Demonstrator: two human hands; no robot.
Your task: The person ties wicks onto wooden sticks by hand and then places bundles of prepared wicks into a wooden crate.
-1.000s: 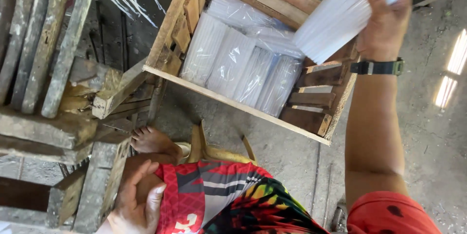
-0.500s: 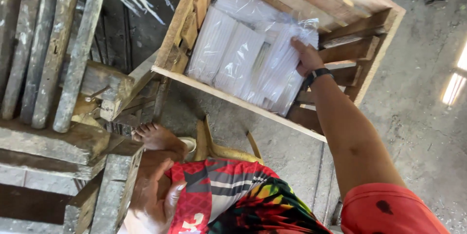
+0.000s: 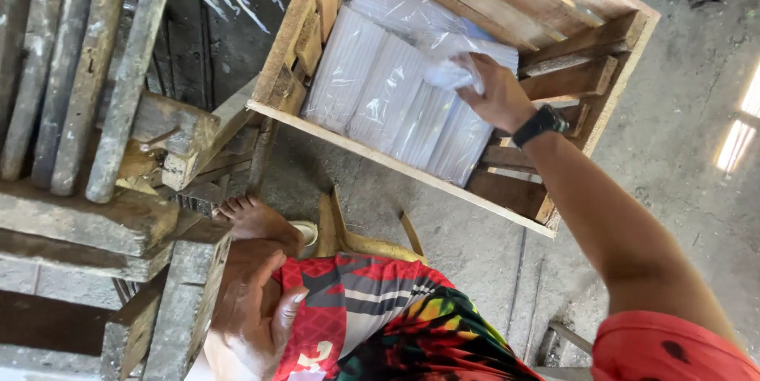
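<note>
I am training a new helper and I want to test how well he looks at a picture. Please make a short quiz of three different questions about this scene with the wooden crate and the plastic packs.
1. True or false: the right hand is pinching loose clear plastic over the packs in the wooden crate.
2. Where does the left hand rest? A) on the crate's rim; B) on the person's own knee; C) on the yellow stool.
3. Fill in: the white packs stand side by side in a ___ inside the crate.

Key: 1 true. 2 B. 3 row.
</note>
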